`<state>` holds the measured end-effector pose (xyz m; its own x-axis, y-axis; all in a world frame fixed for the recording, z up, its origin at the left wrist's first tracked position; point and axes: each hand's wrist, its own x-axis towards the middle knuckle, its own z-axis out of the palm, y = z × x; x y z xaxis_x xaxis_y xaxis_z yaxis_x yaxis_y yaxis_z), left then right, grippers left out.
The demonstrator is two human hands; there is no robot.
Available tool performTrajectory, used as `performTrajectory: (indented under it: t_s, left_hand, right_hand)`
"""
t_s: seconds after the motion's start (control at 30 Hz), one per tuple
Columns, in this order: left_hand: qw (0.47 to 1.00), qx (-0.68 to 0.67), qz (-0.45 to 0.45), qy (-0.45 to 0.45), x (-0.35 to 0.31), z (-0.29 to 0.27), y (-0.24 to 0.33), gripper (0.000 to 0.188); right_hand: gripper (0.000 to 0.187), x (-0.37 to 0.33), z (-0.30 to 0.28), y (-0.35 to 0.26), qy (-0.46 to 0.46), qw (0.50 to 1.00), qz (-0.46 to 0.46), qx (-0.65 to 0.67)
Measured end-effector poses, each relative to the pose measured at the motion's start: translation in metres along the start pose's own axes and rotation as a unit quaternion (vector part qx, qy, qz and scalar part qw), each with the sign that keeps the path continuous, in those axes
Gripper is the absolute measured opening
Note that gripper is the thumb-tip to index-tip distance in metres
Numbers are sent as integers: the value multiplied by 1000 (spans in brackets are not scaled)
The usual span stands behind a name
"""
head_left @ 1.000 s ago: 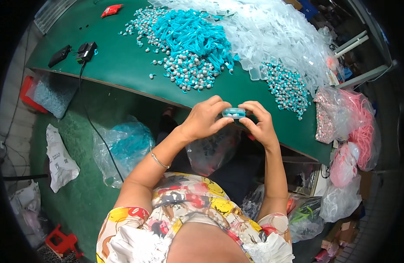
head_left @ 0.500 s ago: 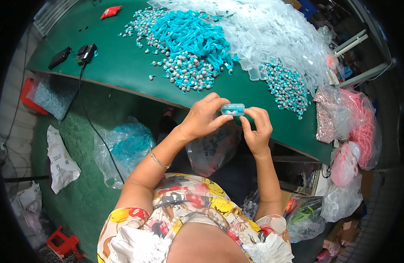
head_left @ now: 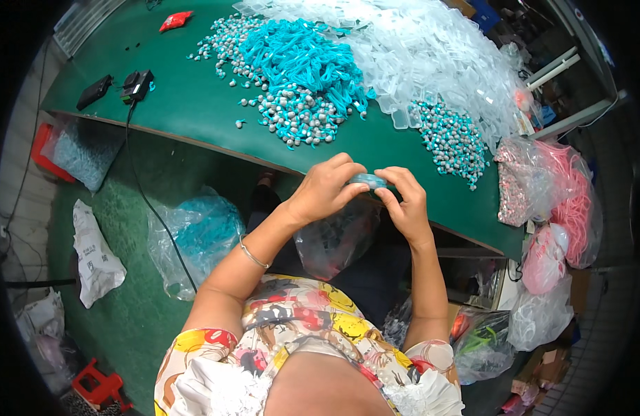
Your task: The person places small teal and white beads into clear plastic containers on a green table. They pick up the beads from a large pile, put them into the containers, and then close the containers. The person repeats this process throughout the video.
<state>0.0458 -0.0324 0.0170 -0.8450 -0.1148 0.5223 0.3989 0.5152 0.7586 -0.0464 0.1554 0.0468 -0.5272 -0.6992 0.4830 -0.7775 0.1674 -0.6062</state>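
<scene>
The largest thing is the green counter point(head_left: 188, 118), which runs slantwise across the upper part of the view, above a green floor point(head_left: 143, 298). Over its far right side spreads a wide pile of clear plastic cases point(head_left: 438, 59), and touching that on the left is a heap of turquoise cords point(head_left: 299, 59). On the floor to the left lies a clear bag with turquoise stuff inside point(head_left: 198, 232); at the counter's right end a clear bag of pink cords point(head_left: 575, 204) bulges out. A white sack point(head_left: 96, 260) lies on the floor farther left. Grey-and-turquoise beads form one heap point(head_left: 302, 118) at the near side of the cords and a second heap point(head_left: 450, 144) by the near right edge of the case pile. The hands come next in size: the left hand point(head_left: 325, 186) and right hand point(head_left: 406, 202) are close together, thumbs and fingers pinching opposite ends of one small clear-and-turquoise case point(head_left: 368, 181). That case is held up at the counter's near edge, between the fingertips; whether its lid is fully closed cannot be told. Two black devices point(head_left: 136, 85) sit at the counter's left, a red packet point(head_left: 175, 21) lies beyond them, and a thin bangle point(head_left: 253, 254) circles the left forearm.
</scene>
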Motion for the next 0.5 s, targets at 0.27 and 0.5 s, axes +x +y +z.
performTrajectory:
  t_s: [0.27,0.5]
  left_hand:
    - [995,-88,28,28,0,7,3,16]
    - [995,-89,-18,47,-7,14,7,16]
  right_hand:
    - [22,-13,16,5,54,993,18,107]
    - [25,5,2,15,9,986,38,164]
